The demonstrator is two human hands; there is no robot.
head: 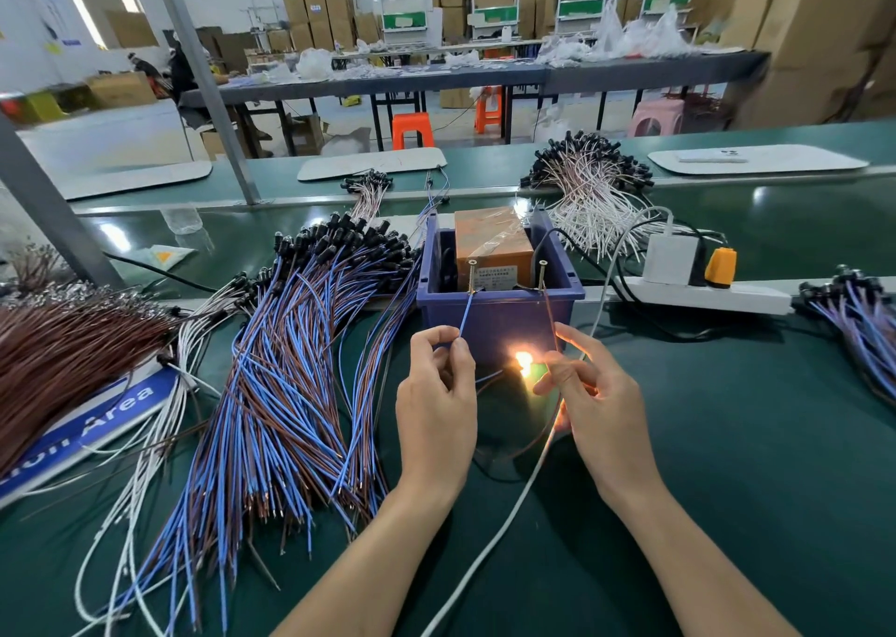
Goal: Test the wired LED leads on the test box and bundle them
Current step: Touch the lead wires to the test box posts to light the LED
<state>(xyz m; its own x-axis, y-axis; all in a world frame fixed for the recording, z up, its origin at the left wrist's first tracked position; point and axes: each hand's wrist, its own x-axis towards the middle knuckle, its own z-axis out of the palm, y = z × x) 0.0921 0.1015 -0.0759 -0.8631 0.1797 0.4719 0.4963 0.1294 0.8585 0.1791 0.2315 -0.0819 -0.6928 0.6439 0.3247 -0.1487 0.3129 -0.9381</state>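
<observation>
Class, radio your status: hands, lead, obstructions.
Left hand pinches blue wire at screw. Right hand holds brown wire. LED lit. White cable under right hand.

Head-worn view, forward and down, close over bench (727,467)

Cardboard boxes (317,11) stand behind long grey tables (436,81) and orange stools (412,128).

We find a green bench (727,442) with the blue test box (499,316) standing near its centre. At nine o'clock from the box sprawls a big pile of blue-and-brown leads (281,394), and further that way lie brown leads (63,350) and a blue sign (116,406). At one o'clock sits a heap of white-and-brown leads (591,190), at three o'clock a white power strip (703,297), with a smaller blue bundle (863,316) beyond it. A white cable (485,544) runs toward six o'clock.
</observation>
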